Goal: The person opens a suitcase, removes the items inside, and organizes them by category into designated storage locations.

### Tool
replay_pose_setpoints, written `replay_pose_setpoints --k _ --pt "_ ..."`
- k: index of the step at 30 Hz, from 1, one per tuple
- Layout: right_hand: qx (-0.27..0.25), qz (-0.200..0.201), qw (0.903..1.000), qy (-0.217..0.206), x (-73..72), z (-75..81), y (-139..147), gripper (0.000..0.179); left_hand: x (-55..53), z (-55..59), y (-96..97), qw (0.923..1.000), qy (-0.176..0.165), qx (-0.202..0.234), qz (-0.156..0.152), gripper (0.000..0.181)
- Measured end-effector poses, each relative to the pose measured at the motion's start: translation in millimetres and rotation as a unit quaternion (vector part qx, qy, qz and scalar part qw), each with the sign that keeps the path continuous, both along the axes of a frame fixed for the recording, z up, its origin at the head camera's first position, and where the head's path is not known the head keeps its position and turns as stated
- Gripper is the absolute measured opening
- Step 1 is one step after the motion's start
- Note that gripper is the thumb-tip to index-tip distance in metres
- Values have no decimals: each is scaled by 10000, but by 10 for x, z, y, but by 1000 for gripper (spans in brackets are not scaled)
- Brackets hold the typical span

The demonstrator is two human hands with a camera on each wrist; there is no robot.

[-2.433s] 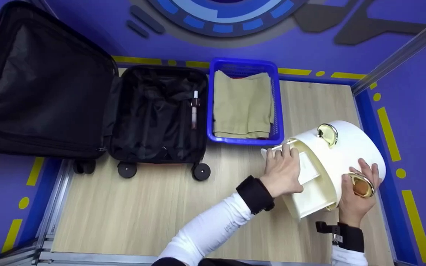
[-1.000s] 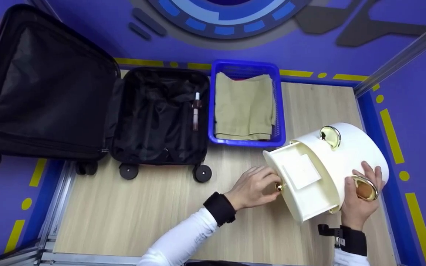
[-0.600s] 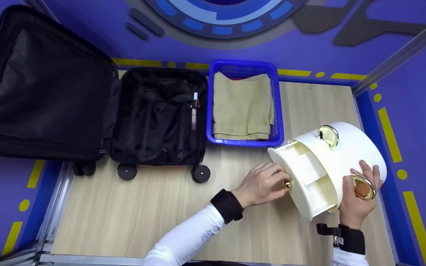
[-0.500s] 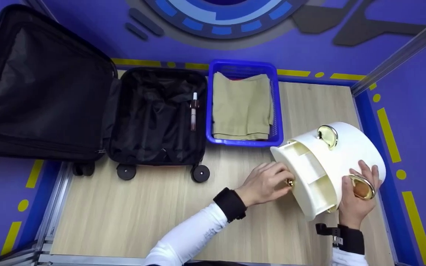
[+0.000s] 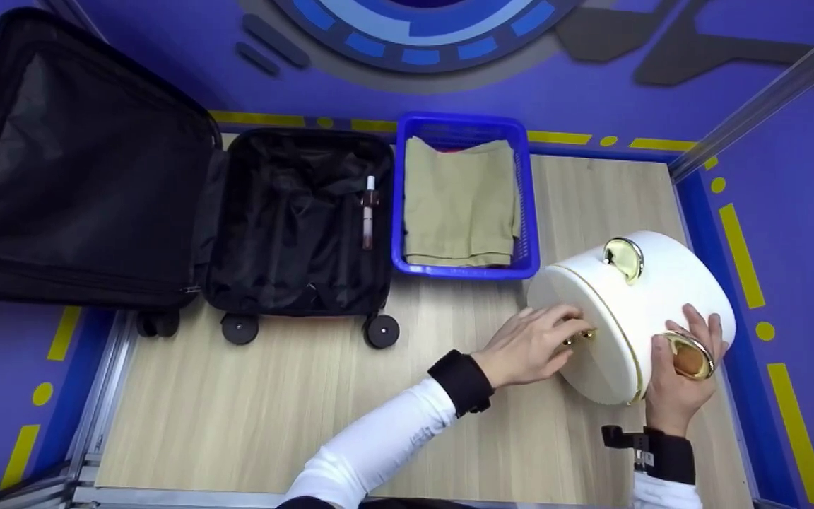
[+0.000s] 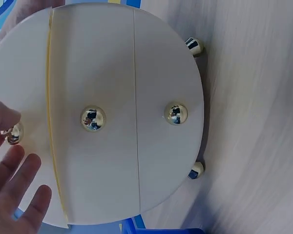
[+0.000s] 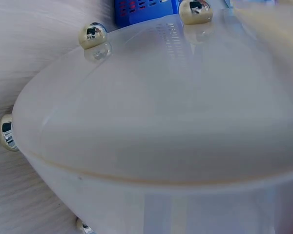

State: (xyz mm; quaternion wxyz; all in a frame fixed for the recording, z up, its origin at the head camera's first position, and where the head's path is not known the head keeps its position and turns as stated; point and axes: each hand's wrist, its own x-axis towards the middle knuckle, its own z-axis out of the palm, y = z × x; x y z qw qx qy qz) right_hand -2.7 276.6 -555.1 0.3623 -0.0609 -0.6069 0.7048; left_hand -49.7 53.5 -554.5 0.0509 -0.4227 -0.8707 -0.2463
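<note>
A white round drawer box [image 5: 689, 276] with gold trim and two gold ear-shaped rings lies to the right in the head view. My left hand [image 5: 538, 343] pinches a gold knob [image 6: 13, 133] on its front between thumb and fingertip, the other fingers spread. That drawer front [image 6: 24, 73] now sits in line with the gold-edged rim. Two more drawer fronts, each with a gold knob [image 6: 93, 118], show in the left wrist view. My right hand [image 5: 682, 389] rests against the box around the near gold ring [image 5: 689, 355], thumb and fingers spread on either side.
A blue basket [image 5: 396, 233] holding folded khaki cloth [image 5: 460, 201] stands behind. Left of it an opened black suitcase [image 5: 273, 233] holds a slim tube with a white cap [image 5: 368, 212]. A wooden tabletop [image 5: 273, 417] lies in front; blue walls enclose the back and sides.
My left hand left the inside of the pulled-out drawer, took its gold knob and pushed rightward; the drawer slid into the box. My right hand stayed at the near ring.
</note>
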Motion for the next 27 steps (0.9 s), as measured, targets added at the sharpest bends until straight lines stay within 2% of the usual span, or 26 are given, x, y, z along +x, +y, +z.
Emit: replay_pose_setpoints --k 5,10,16,22,27 --pt "-334 3 9993 -142 -11 -132 100 71 9 -23 8 9994 -252 -150 -177 62" --pt "-434 -30 9990 -66 -24 -171 142 69 13 -85 -6 9995 -240 -66 -182 66" --pt "-537 89 9985 -34 -16 -183 106 80 21 -159 32 9993 -306 41 194 59" --pt "-537 115 9985 -16 -17 -191 96 80 2 -237 68 9951 -735 -89 662 46" --pt "-544 114 9985 13 -17 -185 96 80 -2 -307 98 9899 -1108 -285 833 39"
